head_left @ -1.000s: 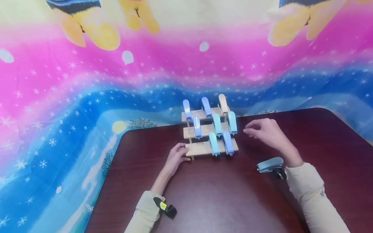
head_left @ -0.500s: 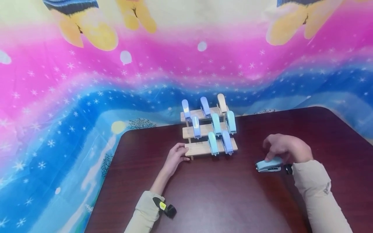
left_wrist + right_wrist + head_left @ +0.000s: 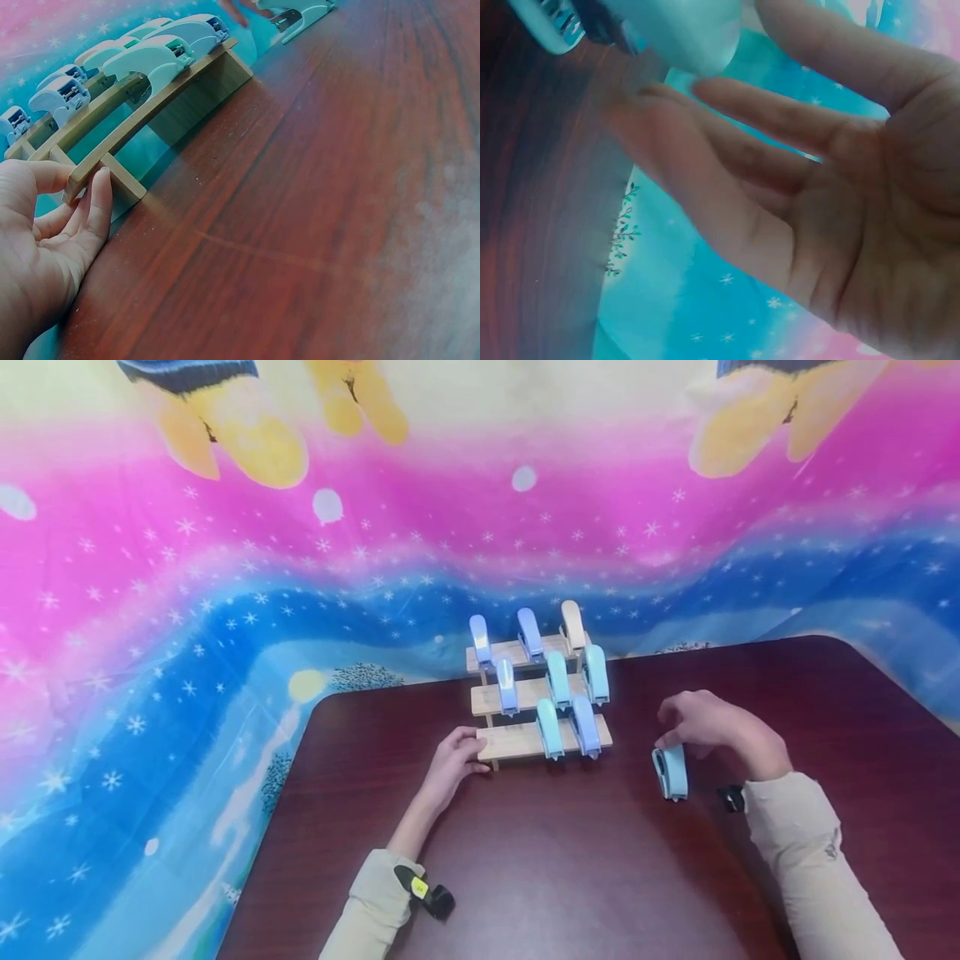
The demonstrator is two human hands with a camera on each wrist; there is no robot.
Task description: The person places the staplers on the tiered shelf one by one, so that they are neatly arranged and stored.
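Note:
My left hand [image 3: 452,764] pinches the left end of the lowest step of a small wooden three-step rack [image 3: 506,742], thumb and fingers on the board's edge in the left wrist view. Right of the rack, my right hand [image 3: 712,727] holds a light teal stapler [image 3: 672,772] by its upper end, the stapler pointing toward me. In the right wrist view the same stapler [image 3: 694,34] is blurred at the top, between thumb and fingertips. Several staplers stand on the rack: a teal one [image 3: 550,728] and a purple one [image 3: 585,727] on the lowest step, others on the two steps behind.
The rack stands near the back edge of a dark red-brown table [image 3: 555,868]. A cream stapler [image 3: 572,627] is at the top step's right end. Behind hangs a pink and blue snowflake cloth [image 3: 420,552]. Each wrist wears a small black camera.
My right hand has come to the teal stapler lying on the table, taken hold of it and turned it from sideways to pointing at me. The left hand stays on the rack.

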